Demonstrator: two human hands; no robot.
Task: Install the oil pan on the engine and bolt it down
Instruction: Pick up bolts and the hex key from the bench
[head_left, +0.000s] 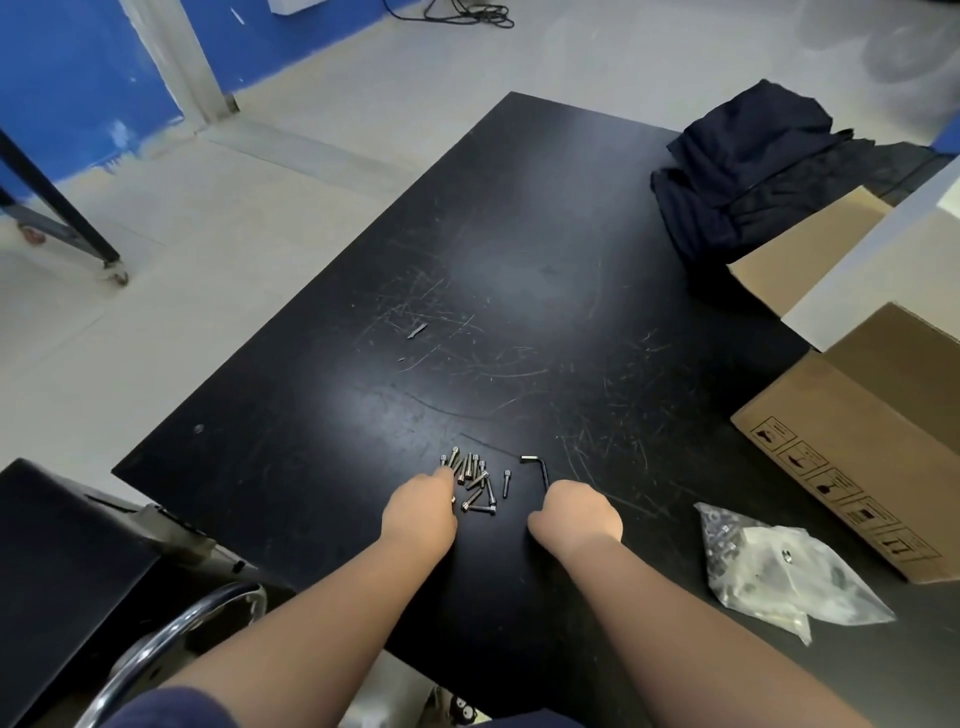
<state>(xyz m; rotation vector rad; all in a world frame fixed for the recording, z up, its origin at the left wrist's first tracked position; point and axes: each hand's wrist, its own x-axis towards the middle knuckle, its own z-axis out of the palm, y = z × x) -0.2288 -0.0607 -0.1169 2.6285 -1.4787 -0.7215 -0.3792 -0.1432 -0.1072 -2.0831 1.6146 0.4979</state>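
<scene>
Black table (519, 260), seen from the head camera. A cardboard box (852, 431) at right bears a row of black handling pictograms, with no readable words. Beside it lies a clear plastic bag (763, 566) of small hardware; dark folded cloth (748, 166) lies farther back. Loose bolts (475, 480) lie near the front edge. The left hand (421, 512) touches them with one extended finger. The right hand (579, 512) is curled at the hex key (542, 467); its grip is hidden.
</scene>
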